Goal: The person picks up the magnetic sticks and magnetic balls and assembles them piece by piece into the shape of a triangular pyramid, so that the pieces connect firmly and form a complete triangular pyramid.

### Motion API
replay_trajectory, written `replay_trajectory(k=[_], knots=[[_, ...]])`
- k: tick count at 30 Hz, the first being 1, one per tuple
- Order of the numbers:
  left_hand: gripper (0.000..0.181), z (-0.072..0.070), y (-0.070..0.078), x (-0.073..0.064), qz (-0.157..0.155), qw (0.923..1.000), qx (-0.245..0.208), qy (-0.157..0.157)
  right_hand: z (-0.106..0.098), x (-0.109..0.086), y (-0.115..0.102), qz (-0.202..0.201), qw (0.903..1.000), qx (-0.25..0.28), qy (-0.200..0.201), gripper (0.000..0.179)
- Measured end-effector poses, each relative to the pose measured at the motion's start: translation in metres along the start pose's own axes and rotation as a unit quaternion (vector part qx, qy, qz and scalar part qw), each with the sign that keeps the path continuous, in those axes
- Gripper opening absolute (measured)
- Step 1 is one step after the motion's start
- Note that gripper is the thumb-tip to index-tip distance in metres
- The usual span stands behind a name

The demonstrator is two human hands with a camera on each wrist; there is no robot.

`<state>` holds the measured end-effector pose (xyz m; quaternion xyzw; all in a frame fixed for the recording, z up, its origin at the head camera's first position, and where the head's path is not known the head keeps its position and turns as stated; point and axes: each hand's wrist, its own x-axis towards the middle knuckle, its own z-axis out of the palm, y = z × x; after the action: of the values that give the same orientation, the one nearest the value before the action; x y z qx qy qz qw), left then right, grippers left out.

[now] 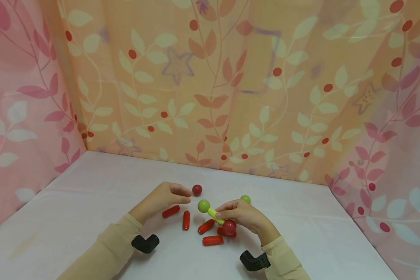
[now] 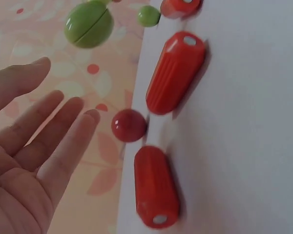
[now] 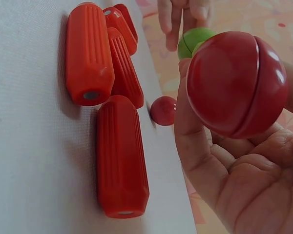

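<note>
So, right hand (image 1: 246, 216), gripping yellow rod (image 1: 212, 213)

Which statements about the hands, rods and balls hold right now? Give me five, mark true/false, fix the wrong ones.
1. The right hand holds a yellow-green rod. True.
2. The left hand is gripping a ball. False: it holds nothing.
3. The held rod has a green ball at one end and a red ball at the other. True.
4. Only three red rods lie on the table. False: the head view shows five red rods on the white table.
5. In the head view, a loose green ball is partly hidden behind the right hand. True.
</note>
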<state>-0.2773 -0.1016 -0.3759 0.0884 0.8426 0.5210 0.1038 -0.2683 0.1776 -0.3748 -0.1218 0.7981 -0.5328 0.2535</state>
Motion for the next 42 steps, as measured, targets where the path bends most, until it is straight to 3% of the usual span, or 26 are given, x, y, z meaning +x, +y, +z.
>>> replay_trajectory(k=[14, 25, 30, 42], knots=[[0.038, -0.025, -0.015, 0.000, -0.033, 0.9981, 0.046, -0.023, -0.001, 0.000, -0.001, -0.001, 1.0000, 0.004, 0.003, 0.035], [0.031, -0.030, -0.022, 0.003, -0.086, 0.9927, 0.083, -0.015, -0.001, -0.001, 0.000, -0.002, 0.9999, 0.006, 0.010, 0.033], [0.030, -0.030, -0.026, 0.005, -0.105, 0.9918, 0.067, -0.029, -0.001, -0.001, 0.000, -0.003, 1.0000, 0.004, 0.005, 0.035], [0.025, -0.027, -0.028, 0.004, -0.103, 0.9893, 0.096, -0.039, -0.001, 0.001, 0.002, 0.000, 0.9999, 0.000, 0.011, 0.035]])
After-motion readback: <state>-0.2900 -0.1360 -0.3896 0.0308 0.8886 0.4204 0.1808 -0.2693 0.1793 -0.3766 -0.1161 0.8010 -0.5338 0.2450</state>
